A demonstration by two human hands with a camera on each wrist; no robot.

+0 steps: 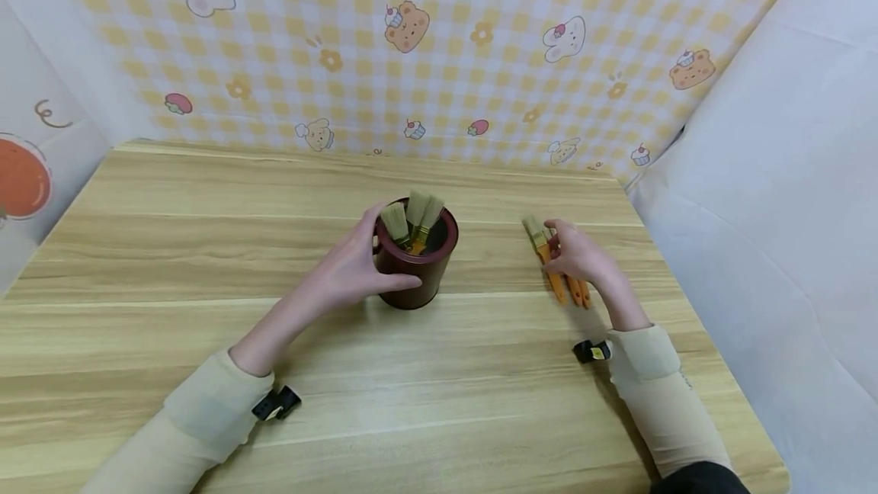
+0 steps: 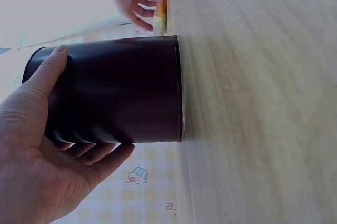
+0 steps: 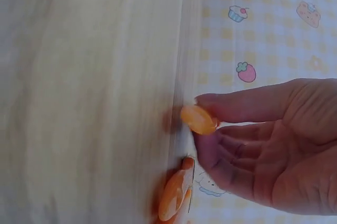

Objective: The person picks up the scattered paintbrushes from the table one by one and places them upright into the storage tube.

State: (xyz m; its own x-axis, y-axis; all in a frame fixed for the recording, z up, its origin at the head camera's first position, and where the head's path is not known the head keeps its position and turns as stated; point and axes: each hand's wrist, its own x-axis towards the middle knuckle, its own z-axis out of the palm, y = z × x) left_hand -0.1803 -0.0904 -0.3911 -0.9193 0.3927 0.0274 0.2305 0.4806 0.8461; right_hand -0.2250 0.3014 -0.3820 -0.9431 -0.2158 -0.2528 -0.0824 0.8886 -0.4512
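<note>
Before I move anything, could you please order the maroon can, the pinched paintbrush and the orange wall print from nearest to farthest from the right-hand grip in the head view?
1. Pinched paintbrush, directly in the right-hand grip.
2. Maroon can, to the left, held by the left-hand grip.
3. Orange wall print, at the view's far left edge.

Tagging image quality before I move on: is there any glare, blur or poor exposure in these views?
Head: fairly sharp, with a pale sheen on the tabletop; left wrist: upper-left background washed out, the canister very dark; right wrist: hazy overall, tabletop grain smeared, the nearest orange brush handle soft-edged.
</note>
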